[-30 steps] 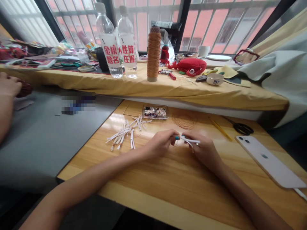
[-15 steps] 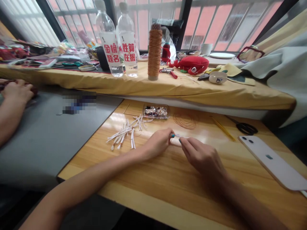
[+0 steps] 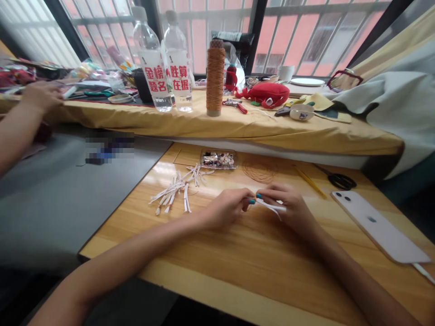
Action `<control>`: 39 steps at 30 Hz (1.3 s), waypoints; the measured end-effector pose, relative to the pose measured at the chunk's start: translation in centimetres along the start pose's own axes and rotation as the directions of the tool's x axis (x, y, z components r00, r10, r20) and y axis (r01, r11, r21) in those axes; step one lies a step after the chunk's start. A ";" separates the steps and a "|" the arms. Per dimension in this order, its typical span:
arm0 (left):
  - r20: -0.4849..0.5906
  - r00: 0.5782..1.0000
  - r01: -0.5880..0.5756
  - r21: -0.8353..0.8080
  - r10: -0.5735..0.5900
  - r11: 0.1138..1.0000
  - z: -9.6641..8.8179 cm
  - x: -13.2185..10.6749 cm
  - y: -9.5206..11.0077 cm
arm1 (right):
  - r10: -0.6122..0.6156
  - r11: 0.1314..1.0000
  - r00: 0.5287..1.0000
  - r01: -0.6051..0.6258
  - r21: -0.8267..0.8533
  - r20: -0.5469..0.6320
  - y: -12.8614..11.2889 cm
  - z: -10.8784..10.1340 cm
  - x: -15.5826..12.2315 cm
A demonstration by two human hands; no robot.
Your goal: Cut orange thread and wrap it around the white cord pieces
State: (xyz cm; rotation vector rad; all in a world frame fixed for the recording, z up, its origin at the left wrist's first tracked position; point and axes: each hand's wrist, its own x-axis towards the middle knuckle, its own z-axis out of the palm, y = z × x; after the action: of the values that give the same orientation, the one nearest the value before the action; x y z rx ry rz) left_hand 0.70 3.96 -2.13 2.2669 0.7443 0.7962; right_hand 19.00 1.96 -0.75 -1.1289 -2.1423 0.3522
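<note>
My left hand (image 3: 234,202) and my right hand (image 3: 283,203) meet over the wooden table (image 3: 217,262), thumbs and fingertips pinched close together. Between them is a white strip (image 3: 270,206), its two tails spreading under my right fingers. Both hands are closed on its left end, where a bit of orange-brown thread seems to show; the exact grip is hidden by the fingers. Left of my hands lies a pile of similar white strips (image 3: 173,192), some with orange-brown thread at their ends. Behind them stands a clear tray of beads (image 3: 218,160), beside a loose coil of thin brown thread (image 3: 258,173).
To the right lie a yellow pencil-like stick (image 3: 310,182), black-handled scissors (image 3: 341,182) and a phone (image 3: 380,226) with a cable. On the cloth-covered ledge (image 3: 152,122) stand a thread spool (image 3: 215,79) and two bottles (image 3: 180,68). A co-worker's hand (image 3: 44,96) is at far left.
My right hand has shifted its hold nearer my left fingertips, and the strip's white tails now show. The co-worker's hand has risen from the grey table to the ledge. The view has shifted slightly.
</note>
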 end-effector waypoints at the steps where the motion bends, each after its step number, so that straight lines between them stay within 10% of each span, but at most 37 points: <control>1: -0.045 0.999 0.020 -0.060 -0.023 0.998 -0.1 0.1 0.2 | 0.056 0.996 0.998 -0.057 0.061 0.019 -0.1 0.2 0.0; 7: -0.228 0.963 0.088 -0.233 -0.143 0.968 0.2 0.1 0.5 | 0.399 0.788 0.899 -0.436 0.434 0.178 -1.5 1.3 -0.1; 13: -0.222 0.963 0.076 -0.319 -0.153 0.945 0.4 0.0 0.4 | 0.477 0.647 0.841 -0.532 0.546 0.255 -2.5 1.9 -0.2; 18: -0.113 0.982 0.115 -0.287 -0.153 0.951 -0.4 0.4 0.5 | 0.448 0.728 0.831 -0.553 0.405 0.329 -1.0 0.4 0.2; 23: -0.025 0.992 0.121 -0.086 -0.124 0.989 -0.5 0.6 0.2 | 0.562 0.766 0.821 -0.474 0.434 -0.095 0.6 -1.9 0.4; 28: -0.013 1.000 0.005 0.065 -0.005 0.998 0.0 0.2 -0.4 | 0.215 0.973 0.961 -0.227 0.053 0.173 -1.5 -1.5 0.3; 39: -0.009 1.000 0.012 0.034 -0.012 0.999 0.0 0.3 -0.6 | 0.251 0.968 0.929 -0.246 -0.053 0.272 -2.5 -0.6 0.1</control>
State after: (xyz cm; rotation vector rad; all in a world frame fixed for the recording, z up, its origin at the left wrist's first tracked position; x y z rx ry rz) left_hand 0.70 4.53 -2.50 2.2880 0.7801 0.7944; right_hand 17.76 0.51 1.02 -1.4387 -2.2451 0.6415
